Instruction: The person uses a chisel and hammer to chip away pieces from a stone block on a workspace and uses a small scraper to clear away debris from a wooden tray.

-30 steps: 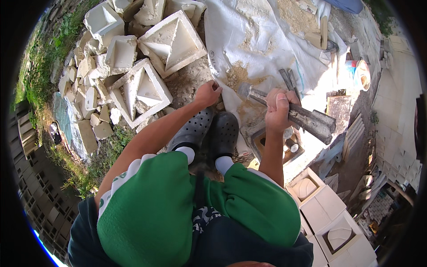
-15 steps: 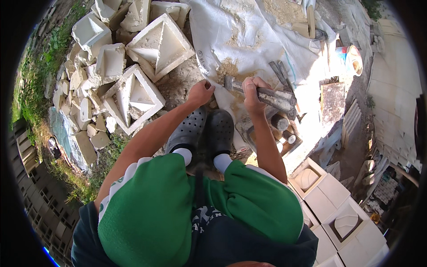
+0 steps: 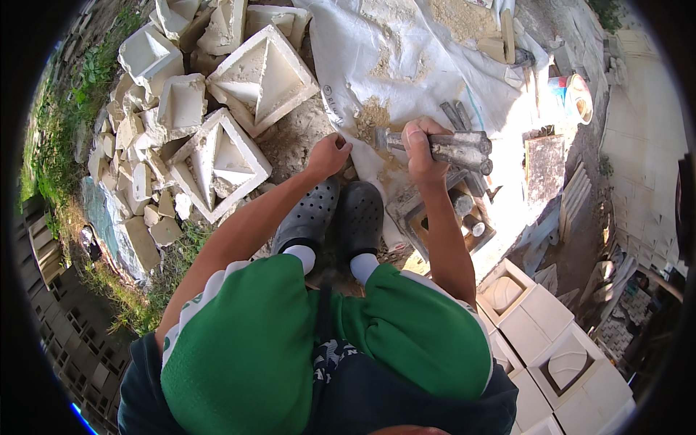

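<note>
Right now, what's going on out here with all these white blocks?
A person in green shorts crouches outdoors over a dusty white sheet. The right hand grips a grey, mortar-caked metal tool held level over a small heap of sandy powder. The left hand reaches down to the ground beside that heap, holding nothing that I can make out. A pile of broken white pyramid-hollowed moulds lies to the left, and intact white blocks sit at lower right.
</note>
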A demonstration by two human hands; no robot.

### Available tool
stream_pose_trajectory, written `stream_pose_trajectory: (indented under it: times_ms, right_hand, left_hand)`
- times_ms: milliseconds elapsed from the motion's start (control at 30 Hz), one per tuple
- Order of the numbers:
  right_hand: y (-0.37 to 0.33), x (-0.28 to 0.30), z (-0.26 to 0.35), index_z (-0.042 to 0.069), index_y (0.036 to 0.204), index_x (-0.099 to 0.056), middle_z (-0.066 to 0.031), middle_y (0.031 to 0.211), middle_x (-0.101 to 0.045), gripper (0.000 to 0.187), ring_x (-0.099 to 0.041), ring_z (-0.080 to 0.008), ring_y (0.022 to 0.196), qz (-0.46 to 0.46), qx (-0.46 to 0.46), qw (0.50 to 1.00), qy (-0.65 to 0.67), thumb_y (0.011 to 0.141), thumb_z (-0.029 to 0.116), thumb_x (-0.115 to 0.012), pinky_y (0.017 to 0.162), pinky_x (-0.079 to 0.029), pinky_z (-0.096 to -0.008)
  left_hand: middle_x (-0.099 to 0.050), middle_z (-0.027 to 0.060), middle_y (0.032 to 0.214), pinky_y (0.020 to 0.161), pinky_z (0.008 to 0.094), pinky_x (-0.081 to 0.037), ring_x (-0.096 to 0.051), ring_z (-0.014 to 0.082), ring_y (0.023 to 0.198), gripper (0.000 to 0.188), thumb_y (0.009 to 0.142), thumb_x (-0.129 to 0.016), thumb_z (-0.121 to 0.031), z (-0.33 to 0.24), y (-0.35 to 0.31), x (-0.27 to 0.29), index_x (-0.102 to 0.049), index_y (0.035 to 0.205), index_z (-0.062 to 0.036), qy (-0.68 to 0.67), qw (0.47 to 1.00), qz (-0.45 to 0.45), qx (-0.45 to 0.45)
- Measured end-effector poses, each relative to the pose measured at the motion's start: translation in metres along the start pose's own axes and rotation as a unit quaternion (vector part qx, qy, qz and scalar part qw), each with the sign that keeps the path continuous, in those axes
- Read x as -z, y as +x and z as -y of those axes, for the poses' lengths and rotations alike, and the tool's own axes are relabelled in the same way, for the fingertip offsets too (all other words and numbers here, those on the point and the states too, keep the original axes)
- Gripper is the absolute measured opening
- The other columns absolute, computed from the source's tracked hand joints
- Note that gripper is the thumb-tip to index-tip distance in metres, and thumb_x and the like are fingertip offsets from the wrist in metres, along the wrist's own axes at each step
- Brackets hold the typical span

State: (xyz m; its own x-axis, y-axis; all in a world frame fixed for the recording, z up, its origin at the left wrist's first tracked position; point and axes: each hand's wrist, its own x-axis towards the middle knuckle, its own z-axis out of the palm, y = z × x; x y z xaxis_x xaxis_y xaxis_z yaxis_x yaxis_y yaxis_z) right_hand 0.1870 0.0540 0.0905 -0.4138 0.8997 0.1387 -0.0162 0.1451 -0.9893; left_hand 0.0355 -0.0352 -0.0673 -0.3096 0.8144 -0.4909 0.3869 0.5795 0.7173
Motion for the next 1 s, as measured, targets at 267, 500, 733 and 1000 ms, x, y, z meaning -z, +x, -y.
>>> stream_pose_trajectory:
  times_ms: [267,500,733,1000]
  right_hand:
    - [0.007,-0.005,-0.031,0.009,0.062,-0.03,0.0011,0.052,-0.034,0.029,-0.028,-0.0078,0.046,-0.043,0.028,0.998,0.03,0.084,0.006,-0.048,0.045,-0.025,-0.0256]
    - [0.014,-0.002,0.031,0.009,0.061,-0.028,0.0008,0.051,-0.033,0.029,-0.029,-0.0073,0.047,-0.06,0.024,0.992,0.112,0.082,0.004,-0.048,0.044,-0.024,-0.0255]
    - [0.031,-0.001,-0.019,0.009,0.061,-0.031,0.0012,0.051,-0.034,0.03,-0.029,-0.0081,0.045,-0.052,-0.006,0.995,0.089,0.085,0.005,-0.048,0.044,-0.026,-0.0262]
    - [-0.002,0.002,-0.006,0.006,0.062,-0.038,0.0013,0.056,-0.042,0.027,-0.035,-0.006,0.052,-0.071,-0.042,0.996,0.016,0.086,0.006,-0.049,0.047,-0.029,-0.0248]
  left_hand:
    - [-0.066,0.0158,0.082,0.074,0.0387,-0.048,-0.064,0.0288,0.079,0.034,0.081,-0.063,-0.032,-0.002,0.001,0.0,-0.063,0.09,0.0002,-0.006,1.0,0.005,0.01]
    - [-0.065,0.0158,0.08,0.071,0.0412,-0.048,-0.063,0.0325,0.077,0.031,0.08,-0.063,-0.033,0.0,0.001,0.001,-0.062,0.084,-0.0014,-0.039,0.999,-0.02,-0.007]
    - [-0.066,0.0158,0.082,0.071,0.0379,-0.048,-0.065,0.0273,0.077,0.035,0.082,-0.063,-0.032,0.007,0.01,-0.002,-0.064,0.092,0.0006,0.006,1.0,-0.012,-0.002]
    - [-0.065,0.0156,0.079,0.07,0.0403,-0.048,-0.063,0.0325,0.076,0.031,0.081,-0.062,-0.031,0.005,0.008,-0.014,-0.064,0.089,-0.0013,-0.039,0.999,-0.004,0.017]
